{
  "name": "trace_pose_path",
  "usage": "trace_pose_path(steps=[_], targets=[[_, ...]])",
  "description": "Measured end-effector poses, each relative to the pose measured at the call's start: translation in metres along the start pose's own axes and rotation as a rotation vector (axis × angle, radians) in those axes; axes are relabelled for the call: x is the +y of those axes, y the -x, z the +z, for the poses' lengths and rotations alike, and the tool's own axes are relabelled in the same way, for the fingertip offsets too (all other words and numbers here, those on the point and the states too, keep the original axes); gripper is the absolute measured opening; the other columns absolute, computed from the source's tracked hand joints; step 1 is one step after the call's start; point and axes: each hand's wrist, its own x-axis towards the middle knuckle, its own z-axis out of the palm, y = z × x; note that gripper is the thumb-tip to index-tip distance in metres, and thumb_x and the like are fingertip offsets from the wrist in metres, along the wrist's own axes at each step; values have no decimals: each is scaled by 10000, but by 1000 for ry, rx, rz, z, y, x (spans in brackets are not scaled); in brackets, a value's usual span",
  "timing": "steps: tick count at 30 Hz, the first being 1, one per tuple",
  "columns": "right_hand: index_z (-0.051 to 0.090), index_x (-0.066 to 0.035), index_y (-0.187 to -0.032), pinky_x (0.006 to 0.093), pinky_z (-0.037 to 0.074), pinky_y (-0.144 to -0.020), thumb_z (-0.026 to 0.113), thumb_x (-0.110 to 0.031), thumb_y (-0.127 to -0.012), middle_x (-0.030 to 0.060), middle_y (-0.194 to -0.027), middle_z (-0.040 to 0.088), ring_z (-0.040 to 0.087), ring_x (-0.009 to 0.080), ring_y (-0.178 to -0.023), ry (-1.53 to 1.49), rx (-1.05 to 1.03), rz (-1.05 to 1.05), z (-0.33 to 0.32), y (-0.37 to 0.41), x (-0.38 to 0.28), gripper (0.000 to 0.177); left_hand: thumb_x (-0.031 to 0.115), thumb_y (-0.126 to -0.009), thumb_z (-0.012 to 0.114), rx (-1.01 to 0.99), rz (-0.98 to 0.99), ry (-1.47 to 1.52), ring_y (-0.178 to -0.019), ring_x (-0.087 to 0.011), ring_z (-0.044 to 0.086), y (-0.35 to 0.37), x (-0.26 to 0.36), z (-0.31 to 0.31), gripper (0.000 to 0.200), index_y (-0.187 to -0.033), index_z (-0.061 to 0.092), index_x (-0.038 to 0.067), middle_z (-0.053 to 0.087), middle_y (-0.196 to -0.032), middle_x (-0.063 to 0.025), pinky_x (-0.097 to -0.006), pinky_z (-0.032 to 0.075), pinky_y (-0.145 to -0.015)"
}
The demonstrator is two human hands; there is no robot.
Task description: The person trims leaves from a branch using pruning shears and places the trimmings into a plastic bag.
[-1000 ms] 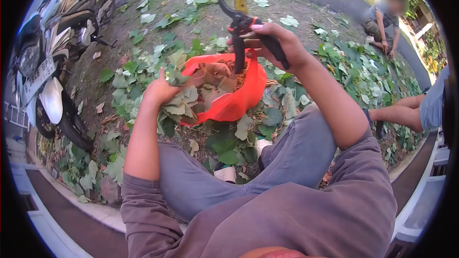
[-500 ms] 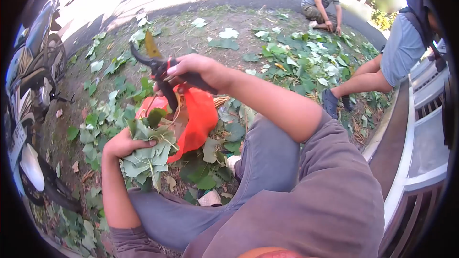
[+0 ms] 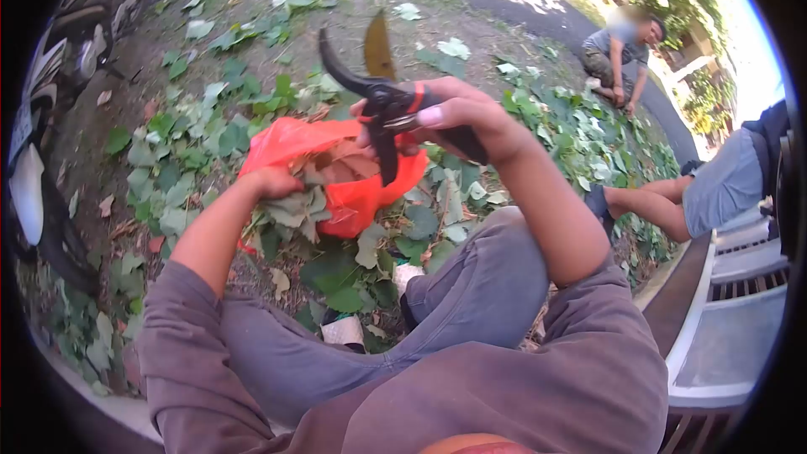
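In my right hand (image 3: 458, 116) I hold black-handled pruning shears (image 3: 388, 101), their blades apart and pointing up, above the right side of a red plastic bag (image 3: 290, 141). My left hand (image 3: 276, 183) is closed round a bunch of green leaves (image 3: 294, 212) at the bag's mouth, on its near left side. Part of that hand's fingers is hidden by the leaves and the bag. Inside the bag's opening something brownish shows. More cut leaves (image 3: 345, 286) lie on the ground between the bag and my legs.
Leaves (image 3: 555, 134) are scattered over the soil on both sides. Motorcycles (image 3: 80, 59) stand at the left. One person (image 3: 618, 55) crouches at the upper right, and another person's bare legs and shorts (image 3: 727, 185) are nearer. A white-framed metal structure (image 3: 731, 319) is at the right.
The view has shifted. My left hand has moved the leaves up to the bag's opening, and the bag's mouth shows more. The shears remain in my right hand, off to the right of the bag's middle.
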Motion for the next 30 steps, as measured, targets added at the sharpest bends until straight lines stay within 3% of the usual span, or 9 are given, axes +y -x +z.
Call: trace_pose_path(steps=[2,3,7,15,16,19,21,23,30], targets=[[537,127,-1432,369,515,-1007,613,-397,-857,260,-1296,688,688,325,-1188,48,38,46,3,0,-5,782,329,-880,713,424,248,149,-1242,-299,668,4,-24,-10,508,-1335,694,105,706,-1343,-163,-411,525,-1044],[542,131,-1425,343,515,-975,609,-388,-860,255,-1273,702,688,309,-1186,112,55,105,-3,1,-4,770,327,-888,696,533,81,126,-1250,-301,666,13,-24,-21,509,-1356,684,125,695,-1361,-161,-408,525,-1049],[735,4,-1141,291,469,-761,653,-317,-940,24,-912,682,561,107,-804,372,146,121,-15,0,3,387,395,-887,716,368,-236,-127,-1252,-306,667,58,-17,-64,510,-1324,716,132,692,-1364,-157,-410,526,-1056],[718,-14,-1204,370,539,-800,675,-373,-917,146,-948,744,707,293,-877,1049,156,214,-12,10,21,461,362,-819,834,412,-79,420,-1087,-232,712,79,17,-77,580,-1288,719,41,755,-1229,-138,-378,535,-970],[725,-33,-1188,475,498,-1036,685,-393,-892,157,-995,759,721,346,-988,1094,107,389,-1,7,9,468,358,-818,834,439,-90,412,-1061,-227,715,68,6,-74,576,-1272,722,22,758,-1211,-141,-377,541,-951],[678,-104,-1172,756,77,-1206,673,-344,-896,113,-1035,722,694,297,-1124,1374,85,274,22,9,11,365,306,-845,810,370,-49,544,-1047,-187,722,82,38,-75,529,-1294,725,40,760,-1212,-101,-364,557,-940],[637,-49,-1139,686,157,-1230,689,-339,-864,131,-1006,665,671,334,-1081,1475,131,-52,32,3,34,403,157,-906,738,356,230,624,-1022,-186,727,58,19,-71,471,-1357,674,35,746,-1237,-89,-364,568,-935],[621,4,-1179,567,354,-1157,699,-350,-843,160,-1009,650,654,369,-1062,1422,65,-291,50,-5,48,494,145,-904,739,354,103,656,-988,-200,733,64,27,-74,441,-1327,679,36,748,-1200,-101,-369,586,-891],[668,-37,-1262,502,477,-989,681,-360,-875,173,-1048,716,672,364,-1070,1026,-462,139,54,-31,108,505,251,-955,722,227,-71,794,-791,-201,748,79,48,-68,346,-1191,717,-2,777,-993,-98,-364,609,-730]])
